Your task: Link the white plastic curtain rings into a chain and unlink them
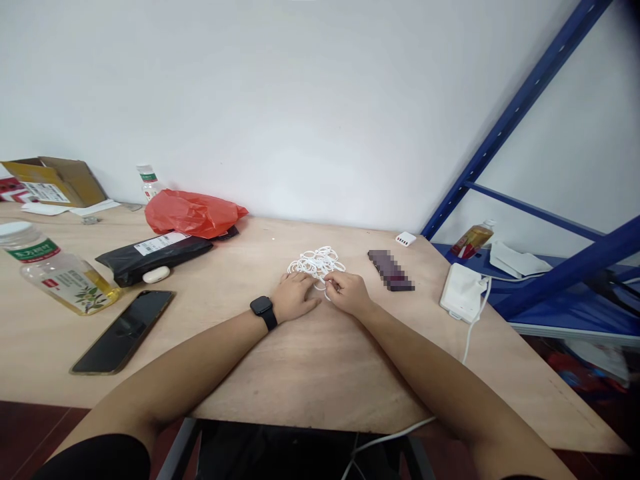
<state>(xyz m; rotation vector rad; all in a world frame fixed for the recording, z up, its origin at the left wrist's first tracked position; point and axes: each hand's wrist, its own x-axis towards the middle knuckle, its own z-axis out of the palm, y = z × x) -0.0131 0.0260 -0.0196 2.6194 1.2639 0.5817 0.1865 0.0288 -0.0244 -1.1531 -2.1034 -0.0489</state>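
A small heap of thin white loops (314, 261) lies tangled on the wooden table in front of me; whether they are separate rings or coils of one cord, I cannot tell. My left hand (295, 298), with a black watch on its wrist, rests flat at the near left edge of the heap, fingers stretched over the nearest loops. On the near right side, my right hand (349, 292) is closed, with thumb and forefinger pinched on a white loop. Its other fingers are curled under and partly hidden.
To the left are a phone (125, 331), a bottle of yellow liquid (65, 273), a black parcel (160, 257) and a red plastic bag (195, 212). A blurred-out dark item (391, 270) and a white power strip (463, 293) with a cord lie right, beside blue shelving (515, 113).
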